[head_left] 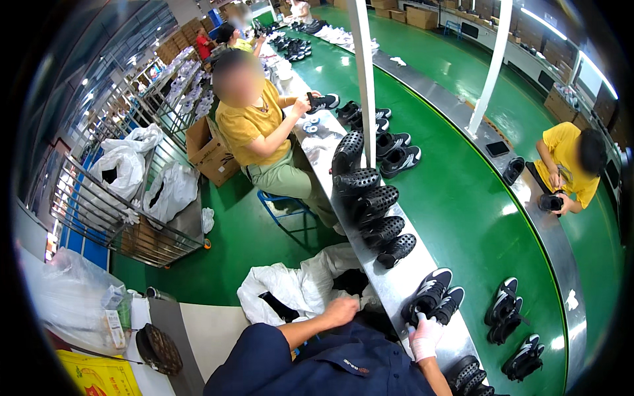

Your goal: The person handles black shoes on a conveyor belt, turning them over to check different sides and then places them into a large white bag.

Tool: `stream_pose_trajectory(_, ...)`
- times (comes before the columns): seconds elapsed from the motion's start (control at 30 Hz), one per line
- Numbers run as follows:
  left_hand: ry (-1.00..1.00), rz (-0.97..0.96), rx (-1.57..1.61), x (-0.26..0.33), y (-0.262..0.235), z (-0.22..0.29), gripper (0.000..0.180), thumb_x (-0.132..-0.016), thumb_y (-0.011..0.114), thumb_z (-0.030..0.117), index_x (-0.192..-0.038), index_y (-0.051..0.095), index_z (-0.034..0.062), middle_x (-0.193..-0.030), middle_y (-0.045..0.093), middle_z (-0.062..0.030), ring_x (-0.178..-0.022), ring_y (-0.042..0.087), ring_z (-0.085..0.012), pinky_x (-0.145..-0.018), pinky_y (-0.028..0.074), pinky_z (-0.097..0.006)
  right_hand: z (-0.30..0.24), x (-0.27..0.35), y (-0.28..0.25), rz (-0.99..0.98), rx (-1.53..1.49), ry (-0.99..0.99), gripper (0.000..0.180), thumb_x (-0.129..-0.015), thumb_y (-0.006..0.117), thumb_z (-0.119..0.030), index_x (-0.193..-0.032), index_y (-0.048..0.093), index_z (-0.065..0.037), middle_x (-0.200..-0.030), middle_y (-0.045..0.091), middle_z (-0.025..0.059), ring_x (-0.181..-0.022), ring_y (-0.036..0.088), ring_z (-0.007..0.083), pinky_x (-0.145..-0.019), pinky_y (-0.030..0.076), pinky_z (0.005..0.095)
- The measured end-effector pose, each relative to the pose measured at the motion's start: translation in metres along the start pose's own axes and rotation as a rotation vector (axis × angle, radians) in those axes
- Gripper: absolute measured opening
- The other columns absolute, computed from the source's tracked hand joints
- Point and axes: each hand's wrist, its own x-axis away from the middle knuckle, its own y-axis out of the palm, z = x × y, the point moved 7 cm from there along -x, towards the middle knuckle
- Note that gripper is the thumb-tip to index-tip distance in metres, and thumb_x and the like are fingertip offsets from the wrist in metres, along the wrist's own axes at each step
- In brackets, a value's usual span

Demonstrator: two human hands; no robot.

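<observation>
My right hand [426, 338], in a pale glove, is at the heel end of a pair of black sneakers [430, 293] with grey-white trim on the metal bench. Its thumb and fingers close on the heel of the left sneaker. My bare left hand [341, 311] is in front of my body, beside an open white sack [297, 290] with dark things in it. Its fingers are curled, and whatever they may hold is hidden. Several black perforated clogs [383, 231] stand in a row farther up the bench. Another black perforated shoe [467, 375] sits just nearer than my right hand.
More black sneakers [505, 309] stand on the green conveyor [462, 224] to the right. A seated co-worker [254, 125] holds a shoe across the bench; another person [571, 165] works at far right. A white post [362, 79] rises by the bench. A wire cart [125, 218] stands left.
</observation>
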Motion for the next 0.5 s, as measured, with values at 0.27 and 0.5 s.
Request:
stream_pose_trajectory(0.27, -0.530, -0.388, -0.044, 0.133, 0.069, -0.154, 0.027, -0.084, 0.059, 0.022, -0.097, 0.078, 0.0088, -0.104, 0.074, -0.0213, -0.099, 0.071, -0.0426, -0.089, 0.056, -0.053, 0.028, -0.084, -0.053, 0.245, 0.086, 0.018, 0.039, -0.078, 0.083, -0.049, -0.093, 0.073, -0.015, -0.092, 0.070, 0.0141, -0.092, 0.069, 0.0361, -0.082, 0.052, 0.0485)
stream_pose_trajectory(0.5, -0.620, -0.491, 0.012, 0.210, 0.103, -0.174, 0.028, -0.086, 0.062, 0.027, -0.101, 0.079, 0.0111, -0.105, 0.075, -0.0183, -0.100, 0.071, -0.0382, -0.090, 0.056, -0.048, 0.045, -0.196, -0.094, 0.402, 0.131, 0.070, 0.037, -0.083, 0.080, -0.046, -0.100, 0.073, -0.015, -0.093, 0.070, 0.0134, -0.092, 0.069, 0.0350, -0.080, 0.052, 0.0491)
